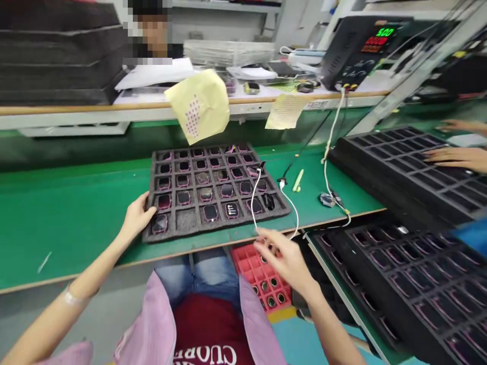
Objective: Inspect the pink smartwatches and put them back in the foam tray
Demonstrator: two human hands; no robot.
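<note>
Head view | left hand point(137, 215) grasps black tray point(186, 220) by left edge near front-left corner, likely steadying it on green table point(83, 213) | right hand point(285, 258) off front edge at white cable point(252, 203); grip cannot be told | watches point(227, 190) in tray cells, presumably for separation; lit watch point(232, 210) near front edge

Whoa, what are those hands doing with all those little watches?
The person's left hand rests on the left edge of a black foam tray full of small square watch faces with purplish rims. The right hand is by a thin white cable; whether it grips it is unclear. One watch screen is lit. At right, another person's hand is over another black tray.
</note>
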